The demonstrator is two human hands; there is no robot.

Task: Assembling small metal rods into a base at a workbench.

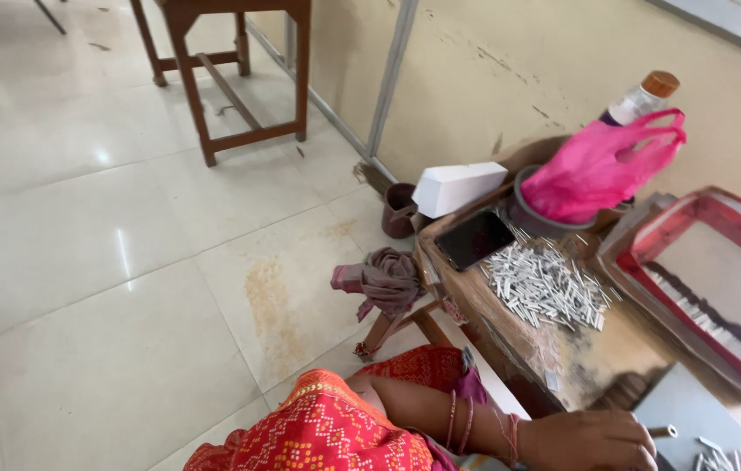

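Note:
My left hand (587, 440) is at the bottom edge, wrist ringed with thin bangles, fingers curled around a small pale tube (662, 431) that pokes out to the right. It rests by a grey board (689, 403) with several small white pieces on it. Farther up, a pile of short white sticks (545, 283) lies on a low wooden table (510, 336). My right hand is out of view. A red patterned garment (327, 432) covers my arm and lap.
On the table are a black phone (473, 238), a white box (457, 186), a pink bag (597, 166) in a grey bowl and a bottle (645, 96). A red-rimmed tray (719, 279) sits right. A cup (399, 209), cloth (383, 279) and wooden stool (231, 78) stand on the tiled floor.

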